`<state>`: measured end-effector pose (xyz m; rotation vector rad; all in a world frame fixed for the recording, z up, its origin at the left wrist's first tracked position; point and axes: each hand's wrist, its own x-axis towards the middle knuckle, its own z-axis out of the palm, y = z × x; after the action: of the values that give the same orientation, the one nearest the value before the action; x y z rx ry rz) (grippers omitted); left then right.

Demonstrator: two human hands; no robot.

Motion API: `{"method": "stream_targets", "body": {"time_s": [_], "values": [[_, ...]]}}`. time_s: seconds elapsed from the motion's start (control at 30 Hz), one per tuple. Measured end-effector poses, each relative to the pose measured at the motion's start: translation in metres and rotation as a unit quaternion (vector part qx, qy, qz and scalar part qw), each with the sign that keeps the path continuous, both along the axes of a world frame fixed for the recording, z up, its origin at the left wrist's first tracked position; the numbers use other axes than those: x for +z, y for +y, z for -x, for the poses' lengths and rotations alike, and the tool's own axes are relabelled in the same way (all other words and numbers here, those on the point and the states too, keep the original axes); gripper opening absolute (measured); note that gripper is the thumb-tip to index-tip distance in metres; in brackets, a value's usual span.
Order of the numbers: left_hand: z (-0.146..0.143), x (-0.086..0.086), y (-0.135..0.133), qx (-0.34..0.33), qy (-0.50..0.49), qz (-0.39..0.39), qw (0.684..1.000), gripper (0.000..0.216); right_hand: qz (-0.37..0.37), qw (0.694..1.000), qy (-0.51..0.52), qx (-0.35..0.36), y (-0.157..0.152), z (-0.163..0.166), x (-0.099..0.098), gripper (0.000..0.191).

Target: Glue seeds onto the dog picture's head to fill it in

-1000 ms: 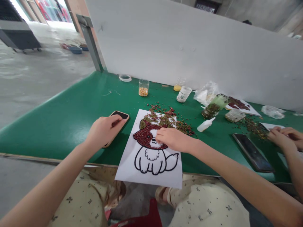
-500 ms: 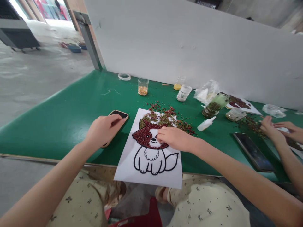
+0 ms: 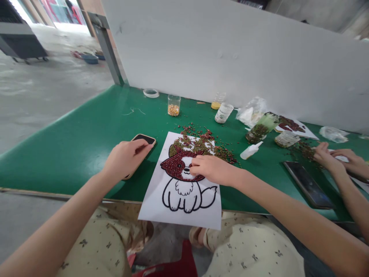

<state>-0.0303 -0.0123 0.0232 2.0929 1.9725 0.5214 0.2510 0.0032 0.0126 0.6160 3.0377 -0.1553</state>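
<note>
The paper sheet (image 3: pixel 154 196) lies on the green surface (image 3: pixel 86 127), overhanging its edge at six o'clock. Dark-red seeds (image 3: pixel 172 167) cover much of the drawn animal's head; its body and tail are bare outline. Loose green and red seeds (image 3: pixel 201 146) spread from about twelve to two o'clock. Working this close to laid seeds seems to call for light fingertips, a lifted palm and a steady sheet, since a knock could shift them. The hands are apart: the right hand (image 3: pixel 210 167) reaches in from four o'clock, fingers bunched over the face; whether the tips pinch anything I cannot tell. The left hand (image 3: pixel 123 157), at nine to ten o'clock, lies over a phone (image 3: pixel 145 140), fingers bent, its grip unclear.
</note>
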Motion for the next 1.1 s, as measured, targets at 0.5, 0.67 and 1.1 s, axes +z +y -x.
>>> {"method": "stream_targets", "body": {"time_s": [0.5,0.67,1.1], "values": [[0.0012,-0.0012,0.0004,-0.007,0.011,0.014,1.000,0.039,-0.011,1.000,-0.009,-0.007,0.0002,-0.0021,0.0040,0.027],[0.0007,0.0013,-0.0002,-0.016,0.017,0.024,0.999,0.039,0.001,1.000,-0.007,-0.002,-0.0003,-0.0020,0.0010,0.027],[0.0010,-0.0004,0.0005,-0.017,0.016,0.023,0.999,0.039,-0.009,1.000,-0.010,-0.003,-0.0015,-0.0019,0.0007,0.027]]}}
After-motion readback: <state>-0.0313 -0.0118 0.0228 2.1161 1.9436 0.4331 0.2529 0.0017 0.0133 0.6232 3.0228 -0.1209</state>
